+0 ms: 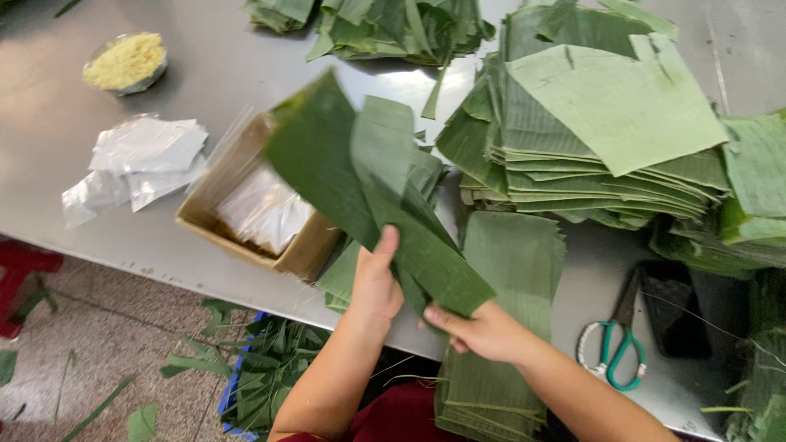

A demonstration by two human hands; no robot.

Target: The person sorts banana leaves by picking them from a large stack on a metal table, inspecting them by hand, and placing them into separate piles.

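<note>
Currently, leaf strips: light, limp, tear-prone, held just right of the box, left hand and right hand fingers clamped on their lower ends, likely the best grip.

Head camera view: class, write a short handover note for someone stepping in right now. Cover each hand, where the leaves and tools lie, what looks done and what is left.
Left hand: grips a bunch of dark green leaf strips from below, thumb on top.
Right hand: pinches the lower end of the same bunch.
On the steel table: big stack of cut leaf squares, a long leaf stack at the near edge, cardboard box, scissors, bowl of yellow grains.
Done: many leaves cut and stacked.
Left: the held strips are not yet laid down; scraps lie in the blue crate below.
</note>
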